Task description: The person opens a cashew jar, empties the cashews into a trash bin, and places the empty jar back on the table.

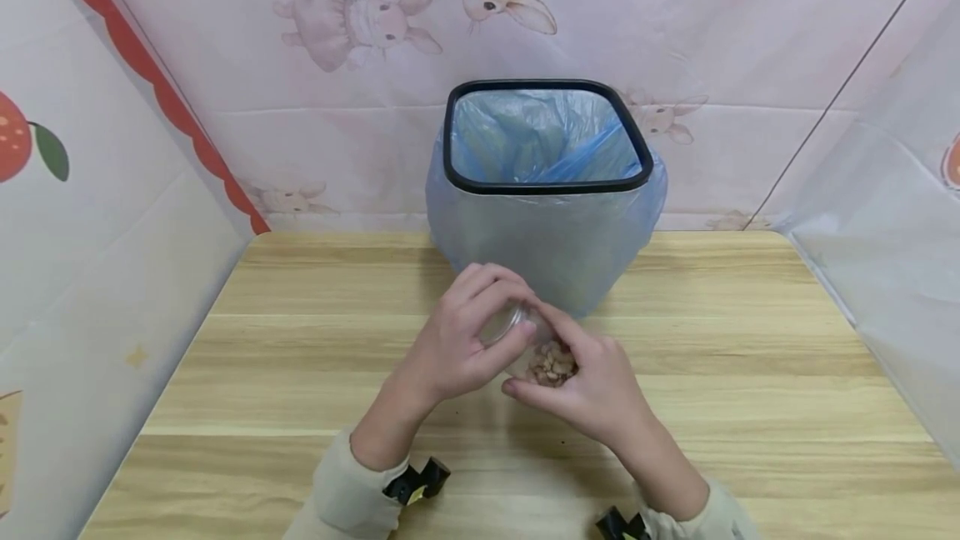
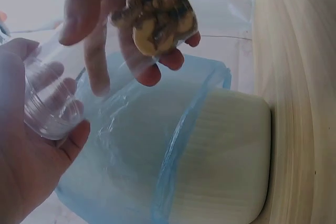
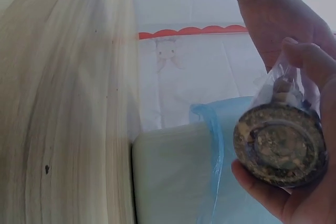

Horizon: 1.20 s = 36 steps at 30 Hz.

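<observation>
A clear plastic jar (image 3: 281,145) with shelled nuts (image 1: 551,363) gathered in its base is held tilted between both hands, in front of the bin. My right hand (image 1: 596,386) grips the nut-filled end, thumb and fingers curled round its sides. At the other end, my left hand (image 1: 461,340) holds a clear, ribbed round part (image 2: 52,103), its fingers showing through the plastic. Whether that part is a separate lid or the jar's own mouth, I cannot tell. The left wrist view shows the nuts (image 2: 157,19) close to the right fingers.
Behind the hands stands a pale waste bin (image 1: 540,240) with a black rim (image 1: 551,188) and a blue liner bag (image 1: 517,136), against the rabbit-print backdrop (image 1: 360,15). The wooden table (image 1: 300,357) carries a few dark specks below the hands. Printed side walls flank it.
</observation>
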Each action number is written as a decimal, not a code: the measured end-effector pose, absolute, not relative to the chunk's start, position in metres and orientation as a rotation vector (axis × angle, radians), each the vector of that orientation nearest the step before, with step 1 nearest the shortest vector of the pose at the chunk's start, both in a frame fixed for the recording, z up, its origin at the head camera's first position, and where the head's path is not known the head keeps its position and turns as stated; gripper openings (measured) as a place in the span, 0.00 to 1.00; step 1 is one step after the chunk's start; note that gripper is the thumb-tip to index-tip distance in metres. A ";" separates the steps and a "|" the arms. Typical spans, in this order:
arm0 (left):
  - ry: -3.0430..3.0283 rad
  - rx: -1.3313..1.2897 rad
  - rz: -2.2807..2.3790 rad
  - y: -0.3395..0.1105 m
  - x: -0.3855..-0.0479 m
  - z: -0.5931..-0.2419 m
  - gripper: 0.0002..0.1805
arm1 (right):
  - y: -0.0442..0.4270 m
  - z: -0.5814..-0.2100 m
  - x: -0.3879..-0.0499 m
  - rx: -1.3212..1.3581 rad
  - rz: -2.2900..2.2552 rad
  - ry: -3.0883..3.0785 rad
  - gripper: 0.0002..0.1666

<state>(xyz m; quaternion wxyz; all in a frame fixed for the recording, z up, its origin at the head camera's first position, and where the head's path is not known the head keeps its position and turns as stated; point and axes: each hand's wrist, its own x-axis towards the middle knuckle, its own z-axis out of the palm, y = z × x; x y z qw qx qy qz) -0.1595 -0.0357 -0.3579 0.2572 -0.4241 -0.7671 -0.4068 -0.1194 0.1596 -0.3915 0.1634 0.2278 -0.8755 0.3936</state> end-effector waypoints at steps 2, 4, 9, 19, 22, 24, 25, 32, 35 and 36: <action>-2.103 -1.121 -1.104 -0.035 -0.159 -0.358 0.11 | 0.159 -0.392 -0.120 0.649 1.061 -2.485 0.51; -2.118 -1.102 -1.104 -0.035 -0.159 -0.359 0.11 | 0.159 -0.393 -0.121 0.658 1.033 -2.473 0.51; -2.114 -1.116 -1.117 -0.037 -0.159 -0.358 0.10 | 0.159 -0.392 -0.120 0.659 1.059 -2.475 0.50; -1.869 -1.390 -1.165 -0.040 -0.159 -0.352 0.13 | 0.166 -0.385 -0.117 0.839 1.654 -2.526 0.44; -1.842 -1.403 -1.162 -0.039 -0.159 -0.350 0.13 | 0.167 -0.384 -0.117 0.897 1.692 -2.507 0.44; -1.835 -1.404 -1.162 -0.039 -0.159 -0.350 0.13 | 0.167 -0.383 -0.117 0.901 1.689 -2.506 0.44; -1.832 -1.402 -1.163 -0.039 -0.159 -0.350 0.13 | 0.167 -0.383 -0.117 0.889 1.676 -2.511 0.45; -1.847 -1.359 -1.138 -0.038 -0.160 -0.352 0.09 | 0.163 -0.383 -0.115 0.769 1.537 -2.540 0.47; -1.879 -1.322 -1.120 -0.037 -0.161 -0.354 0.08 | 0.161 -0.384 -0.116 0.729 1.452 -2.537 0.48; -1.892 -1.309 -1.117 -0.037 -0.161 -0.355 0.08 | 0.161 -0.385 -0.116 0.721 1.422 -2.535 0.48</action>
